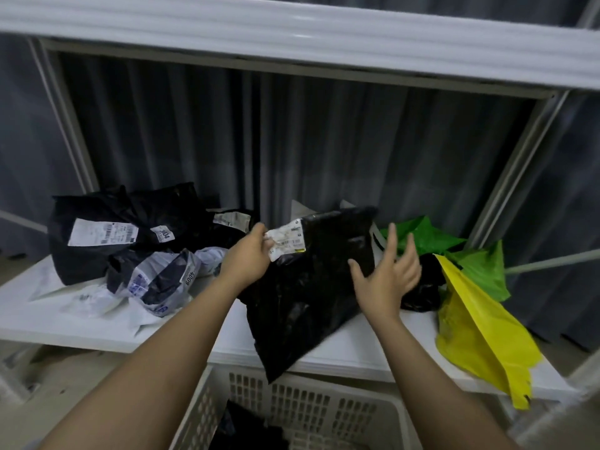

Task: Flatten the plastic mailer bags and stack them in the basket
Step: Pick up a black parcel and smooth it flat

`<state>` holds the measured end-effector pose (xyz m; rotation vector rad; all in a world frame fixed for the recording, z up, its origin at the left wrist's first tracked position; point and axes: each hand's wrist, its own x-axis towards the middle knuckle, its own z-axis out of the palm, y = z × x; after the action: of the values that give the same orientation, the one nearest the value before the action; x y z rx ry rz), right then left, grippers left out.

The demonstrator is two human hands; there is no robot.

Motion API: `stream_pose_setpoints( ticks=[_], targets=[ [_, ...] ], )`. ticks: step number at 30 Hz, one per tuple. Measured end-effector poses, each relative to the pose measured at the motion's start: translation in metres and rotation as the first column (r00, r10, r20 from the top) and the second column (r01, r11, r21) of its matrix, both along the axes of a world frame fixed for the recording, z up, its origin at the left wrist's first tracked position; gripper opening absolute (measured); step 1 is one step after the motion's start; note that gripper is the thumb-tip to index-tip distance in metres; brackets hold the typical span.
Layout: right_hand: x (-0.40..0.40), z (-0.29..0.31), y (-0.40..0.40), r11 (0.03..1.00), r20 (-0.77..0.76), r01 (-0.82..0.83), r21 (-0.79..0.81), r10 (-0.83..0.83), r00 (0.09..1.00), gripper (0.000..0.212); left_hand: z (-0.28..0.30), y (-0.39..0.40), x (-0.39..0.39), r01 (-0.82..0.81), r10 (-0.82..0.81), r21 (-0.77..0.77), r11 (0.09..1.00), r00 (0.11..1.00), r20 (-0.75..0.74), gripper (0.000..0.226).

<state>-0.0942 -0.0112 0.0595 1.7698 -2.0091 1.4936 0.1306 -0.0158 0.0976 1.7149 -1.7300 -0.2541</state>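
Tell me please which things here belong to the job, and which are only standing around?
Job: black mailer bag pinched by left hand; right hand open beside it; black bag pile; white mailer; green bags; yellow bag; basket.
Not job: shelf; curtain.

White shelf [81, 332] under mailer bags [123, 235]
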Motion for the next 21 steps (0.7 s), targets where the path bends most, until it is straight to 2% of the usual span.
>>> stream_pose_setpoints(
  ticks=[2, 3, 6, 9, 12, 14, 18, 21],
  targets=[
    [-0.002, -0.018, 0.004, 0.982, 0.261, -0.051, 0.182, 0.002, 0.965, 0.101, -0.005, -0.005, 0.004, -0.016, 0.020, 0.018, 1.000, 0.978, -0.207, 0.013],
    [-0.002, -0.029, 0.004, 0.952, 0.393, -0.128, 0.279, 0.008, 0.920, 0.106, -0.007, -0.007, 0.005, -0.024, 0.033, 0.032, 0.999, 0.951, -0.308, 0.013],
    [0.003, -0.060, 0.006, 0.790, 0.674, -0.423, 0.444, 0.016, 0.738, 0.102, -0.018, -0.011, 0.004, -0.076, 0.098, 0.064, 0.995, 0.855, -0.509, 0.025],
    [0.015, -0.079, 0.003, 0.698, 0.766, -0.505, 0.508, -0.097, 0.636, 0.084, -0.037, -0.013, 0.007, -0.102, 0.152, 0.116, 0.988, 0.778, -0.609, 0.027],
    [0.020, -0.093, -0.002, 0.695, 0.815, -0.544, 0.470, -0.105, 0.570, 0.080, -0.065, -0.015, 0.015, -0.101, 0.171, 0.145, 0.984, 0.746, -0.643, 0.031],
    [0.020, -0.107, -0.005, 0.719, 0.807, -0.536, 0.442, -0.057, 0.588, 0.082, -0.089, -0.015, 0.023, -0.146, 0.212, 0.158, 0.977, 0.777, -0.592, 0.034],
    [0.013, -0.121, -0.006, 0.813, 0.553, -0.363, 0.455, 0.062, 0.831, 0.064, -0.136, -0.014, 0.043, -0.200, 0.244, 0.151, 0.968, 0.887, -0.391, 0.029],
    [0.006, -0.139, -0.008, 0.838, 0.390, -0.292, 0.461, 0.104, 0.915, 0.060, -0.165, -0.015, 0.045, -0.220, 0.267, 0.192, 0.957, 0.925, -0.270, 0.024]
  ],
)
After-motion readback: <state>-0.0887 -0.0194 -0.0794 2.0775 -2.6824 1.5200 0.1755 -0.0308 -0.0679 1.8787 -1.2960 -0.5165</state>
